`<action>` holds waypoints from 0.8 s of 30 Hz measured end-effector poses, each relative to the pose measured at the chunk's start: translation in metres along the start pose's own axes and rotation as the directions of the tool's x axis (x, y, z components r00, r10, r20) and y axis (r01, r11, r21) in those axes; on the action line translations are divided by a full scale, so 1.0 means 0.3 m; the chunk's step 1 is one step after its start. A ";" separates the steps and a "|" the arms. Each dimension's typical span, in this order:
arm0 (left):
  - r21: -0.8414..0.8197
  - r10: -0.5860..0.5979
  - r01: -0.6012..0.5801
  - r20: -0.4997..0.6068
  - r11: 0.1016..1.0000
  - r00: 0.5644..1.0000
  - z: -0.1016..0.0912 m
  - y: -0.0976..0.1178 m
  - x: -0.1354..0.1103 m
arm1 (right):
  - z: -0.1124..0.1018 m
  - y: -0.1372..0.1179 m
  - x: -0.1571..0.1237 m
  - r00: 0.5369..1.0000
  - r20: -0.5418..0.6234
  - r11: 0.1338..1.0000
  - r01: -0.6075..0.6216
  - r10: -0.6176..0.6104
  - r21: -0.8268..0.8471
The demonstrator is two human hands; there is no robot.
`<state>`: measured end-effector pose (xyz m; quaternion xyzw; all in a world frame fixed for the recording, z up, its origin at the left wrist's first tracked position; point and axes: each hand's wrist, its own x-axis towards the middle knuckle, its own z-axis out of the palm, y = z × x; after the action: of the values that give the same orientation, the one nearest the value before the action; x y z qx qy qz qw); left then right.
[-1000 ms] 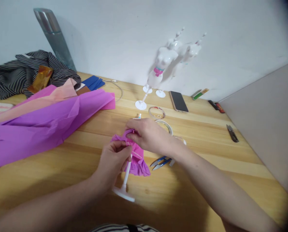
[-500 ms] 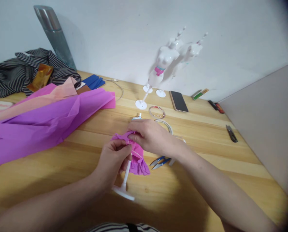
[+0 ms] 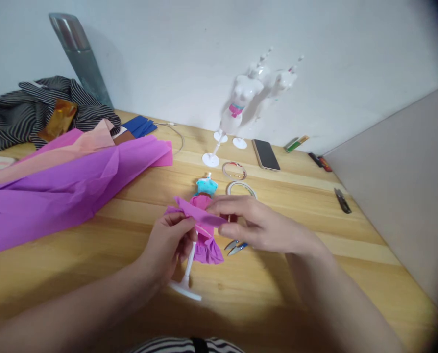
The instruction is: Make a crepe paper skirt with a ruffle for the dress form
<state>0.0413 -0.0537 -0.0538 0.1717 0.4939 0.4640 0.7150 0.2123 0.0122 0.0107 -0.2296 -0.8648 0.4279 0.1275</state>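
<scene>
A small white mannequin on a stand (image 3: 186,279) leans over the wooden table (image 3: 94,255), wearing a turquoise top (image 3: 206,186) and a purple paper skirt (image 3: 206,250). My left hand (image 3: 169,241) is closed around the mannequin's waist and the left end of a purple paper strip (image 3: 199,214). My right hand (image 3: 263,226) pinches the strip's right end between thumb and fingers, just right of the figure. Blue snips (image 3: 235,246) lie partly under my right hand.
Sheets of purple crepe paper (image 3: 64,189) and pink paper cover the left side. Two more white mannequins (image 3: 241,105) stand at the wall, near a phone (image 3: 265,154), tape rolls (image 3: 234,170), a black snip (image 3: 342,200) and striped cloth (image 3: 28,110).
My right hand has moved right, off the mannequin's top, uncovering the turquoise bodice and drawing the purple strip out sideways. The left hand stays on the waist.
</scene>
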 end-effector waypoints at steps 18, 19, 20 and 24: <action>-0.067 0.027 -0.026 0.023 0.997 0.999 0.025 -0.032 -0.001 | 0.089 -0.085 -0.061 1.000 -0.003 0.986 0.000 0.000 0.167; -0.072 0.018 -0.016 0.018 0.997 1.000 0.025 -0.037 0.001 | 0.090 -0.097 -0.067 0.997 0.062 0.985 0.044 -0.055 0.170; -0.074 0.010 -0.008 0.017 0.997 1.000 0.025 -0.042 0.003 | 0.090 -0.105 -0.073 0.987 0.128 0.981 0.076 -0.100 0.180; -0.076 0.024 -0.022 0.021 0.997 1.000 0.024 -0.053 0.004 | 0.074 -0.089 -0.090 0.979 0.196 0.991 0.032 -0.058 0.132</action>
<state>0.0556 -0.0593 -0.0624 0.1553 0.4663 0.4886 0.7210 0.2186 -0.0308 0.0180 -0.1571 -0.8490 0.5004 0.0644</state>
